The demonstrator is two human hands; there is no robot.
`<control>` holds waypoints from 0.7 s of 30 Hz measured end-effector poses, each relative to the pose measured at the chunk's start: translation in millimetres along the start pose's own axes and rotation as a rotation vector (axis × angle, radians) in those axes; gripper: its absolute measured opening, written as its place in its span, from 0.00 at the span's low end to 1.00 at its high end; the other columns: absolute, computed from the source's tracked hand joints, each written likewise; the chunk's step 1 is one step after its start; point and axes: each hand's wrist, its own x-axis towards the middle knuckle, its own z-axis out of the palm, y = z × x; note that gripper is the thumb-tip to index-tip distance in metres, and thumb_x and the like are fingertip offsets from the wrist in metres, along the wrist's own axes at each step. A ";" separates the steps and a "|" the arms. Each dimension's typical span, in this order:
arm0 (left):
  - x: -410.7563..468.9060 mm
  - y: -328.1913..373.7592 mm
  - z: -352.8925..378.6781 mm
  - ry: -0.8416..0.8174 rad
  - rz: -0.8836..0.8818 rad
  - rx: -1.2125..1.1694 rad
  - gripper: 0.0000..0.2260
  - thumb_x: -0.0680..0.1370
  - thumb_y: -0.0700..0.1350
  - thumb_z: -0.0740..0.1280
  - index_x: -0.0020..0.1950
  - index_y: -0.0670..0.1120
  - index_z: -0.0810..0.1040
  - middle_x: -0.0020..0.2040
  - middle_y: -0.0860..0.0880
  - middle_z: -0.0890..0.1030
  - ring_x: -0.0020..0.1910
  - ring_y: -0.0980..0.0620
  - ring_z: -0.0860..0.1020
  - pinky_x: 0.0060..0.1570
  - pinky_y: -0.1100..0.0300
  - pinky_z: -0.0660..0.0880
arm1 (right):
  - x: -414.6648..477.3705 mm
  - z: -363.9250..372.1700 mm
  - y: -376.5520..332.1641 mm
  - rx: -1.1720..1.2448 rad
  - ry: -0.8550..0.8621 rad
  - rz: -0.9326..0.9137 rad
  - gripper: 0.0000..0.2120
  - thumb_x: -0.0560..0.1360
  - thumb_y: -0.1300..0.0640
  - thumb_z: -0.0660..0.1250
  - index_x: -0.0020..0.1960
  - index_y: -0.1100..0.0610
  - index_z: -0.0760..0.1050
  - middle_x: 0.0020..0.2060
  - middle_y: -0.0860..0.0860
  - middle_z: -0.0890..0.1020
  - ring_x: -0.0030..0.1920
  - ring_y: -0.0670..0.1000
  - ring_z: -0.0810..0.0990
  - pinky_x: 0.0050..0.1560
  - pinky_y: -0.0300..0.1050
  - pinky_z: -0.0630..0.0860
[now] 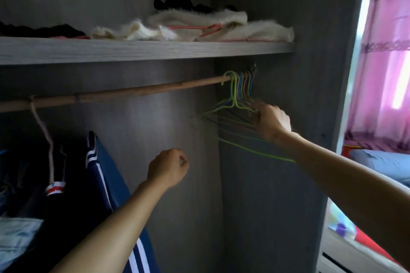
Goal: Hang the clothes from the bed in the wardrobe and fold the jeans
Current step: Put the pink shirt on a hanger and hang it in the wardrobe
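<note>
1. The right hand is gripping the bunch of wire hangers by their shoulders, fingers curled over the wires.
2. The left hand is hovering lower, well apart from the right, fingers curled in and holding nothing.
3. The hangers are hanging bunched at the right end of the rod, beside the wardrobe side wall.
4. A striped navy jacket is hanging towards the rod's left.
5. Pale furry cloth is lying on the shelf above; the bed is showing at the right edge.

no readable text, labels, brands or numbers anywhere, wardrobe, clothes and hangers all unmarked
</note>
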 end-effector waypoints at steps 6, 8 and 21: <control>-17.4 55.0 38.6 -0.063 0.129 -0.031 0.08 0.75 0.53 0.65 0.47 0.52 0.81 0.48 0.51 0.84 0.51 0.46 0.81 0.46 0.57 0.76 | -93.3 -42.7 80.4 0.174 -0.076 0.130 0.05 0.74 0.46 0.69 0.40 0.41 0.78 0.28 0.43 0.77 0.34 0.52 0.76 0.35 0.44 0.70; -27.0 85.3 60.2 -0.120 0.186 -0.035 0.07 0.76 0.53 0.65 0.45 0.53 0.80 0.47 0.53 0.84 0.49 0.47 0.81 0.43 0.59 0.74 | -123.1 -60.6 113.9 0.160 -0.076 0.165 0.13 0.74 0.48 0.69 0.31 0.41 0.75 0.23 0.43 0.74 0.27 0.45 0.69 0.30 0.41 0.67; -161.7 401.5 245.6 -0.567 0.574 -0.137 0.04 0.74 0.53 0.65 0.41 0.54 0.77 0.48 0.52 0.83 0.50 0.50 0.80 0.49 0.58 0.76 | -347.8 -240.0 417.8 -0.061 -0.034 0.626 0.11 0.74 0.49 0.70 0.34 0.49 0.80 0.28 0.44 0.75 0.30 0.44 0.72 0.33 0.44 0.67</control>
